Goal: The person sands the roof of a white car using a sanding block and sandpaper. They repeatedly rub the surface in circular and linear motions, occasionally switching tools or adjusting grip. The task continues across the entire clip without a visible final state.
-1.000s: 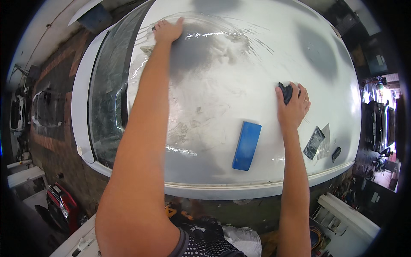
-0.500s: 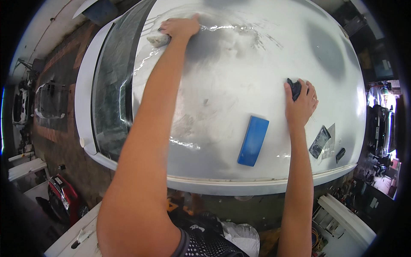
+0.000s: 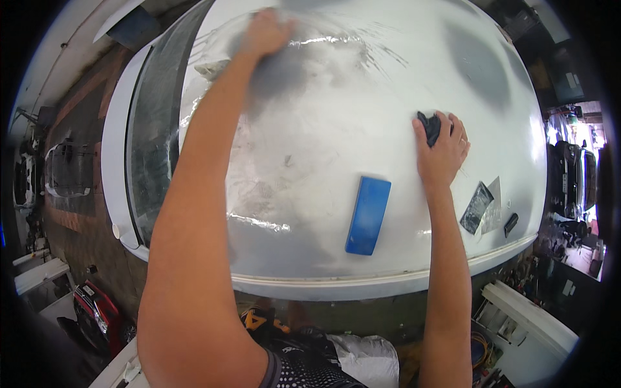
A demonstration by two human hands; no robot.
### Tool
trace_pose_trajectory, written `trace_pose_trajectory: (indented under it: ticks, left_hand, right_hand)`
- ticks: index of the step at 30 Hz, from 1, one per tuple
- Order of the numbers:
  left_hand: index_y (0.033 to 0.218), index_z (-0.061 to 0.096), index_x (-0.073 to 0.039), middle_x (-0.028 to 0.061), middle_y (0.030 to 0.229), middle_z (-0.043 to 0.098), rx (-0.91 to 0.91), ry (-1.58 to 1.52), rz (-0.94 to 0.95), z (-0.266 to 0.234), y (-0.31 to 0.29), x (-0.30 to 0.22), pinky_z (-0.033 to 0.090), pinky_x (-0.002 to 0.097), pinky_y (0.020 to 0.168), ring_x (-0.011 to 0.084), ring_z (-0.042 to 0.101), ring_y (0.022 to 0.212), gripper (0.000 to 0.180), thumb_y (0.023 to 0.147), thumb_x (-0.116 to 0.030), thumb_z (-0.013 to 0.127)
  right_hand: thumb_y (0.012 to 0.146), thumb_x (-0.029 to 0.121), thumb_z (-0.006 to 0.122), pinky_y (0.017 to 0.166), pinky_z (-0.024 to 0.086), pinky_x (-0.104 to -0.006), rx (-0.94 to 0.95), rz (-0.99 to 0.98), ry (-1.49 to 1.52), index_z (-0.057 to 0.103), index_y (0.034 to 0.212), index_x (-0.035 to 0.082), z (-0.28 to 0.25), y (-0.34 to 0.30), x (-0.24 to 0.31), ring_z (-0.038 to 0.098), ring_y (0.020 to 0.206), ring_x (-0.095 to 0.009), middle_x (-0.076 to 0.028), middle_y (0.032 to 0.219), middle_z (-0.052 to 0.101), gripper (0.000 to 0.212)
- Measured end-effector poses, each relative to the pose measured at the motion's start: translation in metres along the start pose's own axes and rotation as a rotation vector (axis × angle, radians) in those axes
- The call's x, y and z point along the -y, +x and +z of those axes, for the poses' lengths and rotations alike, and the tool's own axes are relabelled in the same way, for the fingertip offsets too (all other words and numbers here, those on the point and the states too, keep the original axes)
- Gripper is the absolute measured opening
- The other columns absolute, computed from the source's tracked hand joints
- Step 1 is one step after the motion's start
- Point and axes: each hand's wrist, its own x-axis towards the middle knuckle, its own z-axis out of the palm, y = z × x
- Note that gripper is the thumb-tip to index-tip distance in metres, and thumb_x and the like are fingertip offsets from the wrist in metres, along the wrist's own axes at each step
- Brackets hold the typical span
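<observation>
Our left hand [image 3: 268, 32] is stretched far out over the white car panel [image 3: 388, 129], its palm turned down at the far edge of a smoky grey patch [image 3: 275, 77]. It is blurred, so we cannot tell how far its fingers are spread or whether anything lies under them. Our right hand [image 3: 443, 149] is sharper: the fingers and thumb curl partway in around a dark crumpled piece [image 3: 427, 129], holding it down on the panel.

For a good result here, we would judge that the left hand wants even, light pressure from the whole palm rather than the fingertips, since the surface is curved and a digging finger could leave a groove. Long overlapping passes should suit the grey patch, which spreads from beneath that hand toward us. Wet-looking streaks [image 3: 386, 55] fan out to the right of it, so we would keep the surface slick and free of grit. With the arm at such a reach, the right hand serves best as a steady prop, its weight kept gentle on the panel.

We would also mind the pale lump [image 3: 210, 68], to the left of the left hand and nearer us, just beside the wrist. The blue block [image 3: 368, 216] lies left of the right hand and nearer us, while the dark sheet [image 3: 477, 208] is nearer us on that hand's other side.
</observation>
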Motion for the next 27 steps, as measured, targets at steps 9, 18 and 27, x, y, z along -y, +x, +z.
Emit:
trace_pose_trajectory:
  ticks: [9,18,27]
  left_hand:
    - [0.158,0.041,-0.003,0.0158,0.166,0.037,0.022,-0.273,0.690,0.008,-0.118,-0.166,0.027,0.0441,0.127,0.0341,0.034,0.154,0.076,0.104,-0.055,0.054]
    - [0.151,0.043,0.009,0.0289,0.160,0.041,-0.135,-0.092,0.414,0.009,-0.082,-0.104,0.032,0.0467,0.123,0.0414,0.040,0.148,0.087,0.102,-0.063,0.047]
    - [0.155,0.034,0.012,0.0309,0.162,0.036,0.024,0.003,-0.001,-0.010,-0.065,-0.080,0.022,0.0472,0.128,0.0392,0.027,0.156,0.095,0.103,-0.068,0.037]
  right_hand:
    - [0.094,0.063,0.065,0.121,0.024,-0.0658,-0.007,0.036,-0.074,0.062,0.137,0.019,-0.006,-0.001,-0.032,0.038,0.147,-0.034,-0.010,0.150,0.049,0.061]
    - [0.094,0.064,0.064,0.121,0.024,-0.0658,-0.008,-0.005,0.011,0.062,0.135,0.019,0.005,0.007,-0.002,0.038,0.147,-0.033,-0.011,0.149,0.049,0.061]
    - [0.095,0.065,0.063,0.122,0.024,-0.0657,0.005,0.014,-0.038,0.062,0.136,0.019,0.003,-0.001,-0.005,0.037,0.148,-0.033,-0.010,0.150,0.049,0.062]
